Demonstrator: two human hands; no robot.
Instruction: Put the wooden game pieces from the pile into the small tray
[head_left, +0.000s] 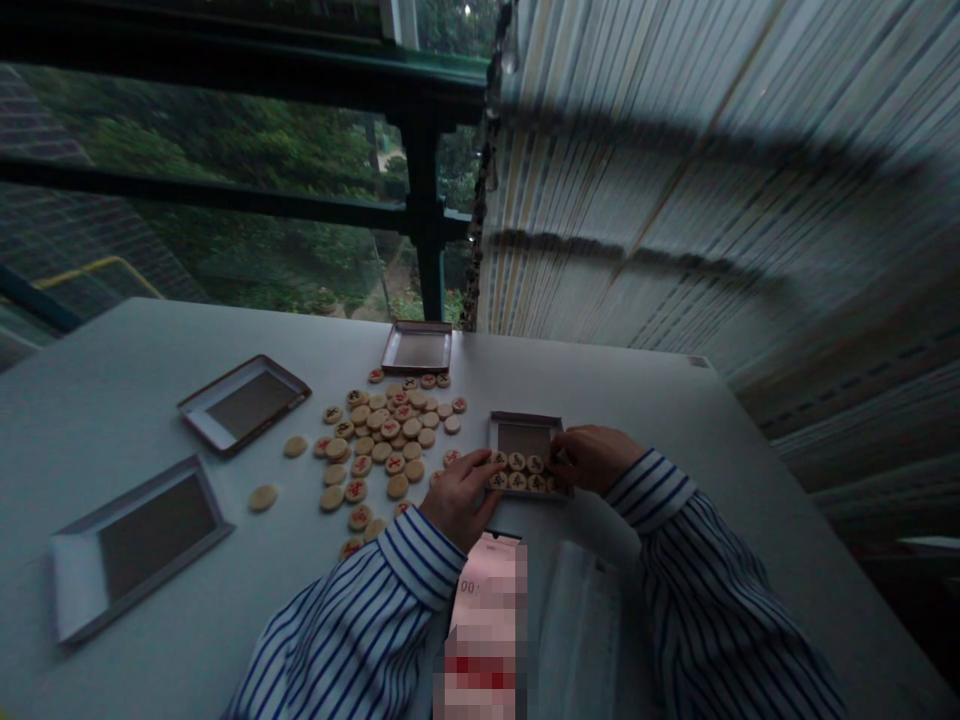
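My left hand (461, 495) and right hand (600, 458), half curled, flank the box (523, 438) edges, I think to steady pieces (517, 481); grip I cannot tell.

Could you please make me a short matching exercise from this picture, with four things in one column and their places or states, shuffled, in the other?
Things
1. Left hand
2. Right hand
3. Phone
4. Loose discs

Places or states
A. Lying between the striped sleeves
B. At the right side of the box with two rows of discs
C. Scattered and partly heaped on the table
D. At the left side of that same box

Pairs: 1-D, 2-B, 3-A, 4-C
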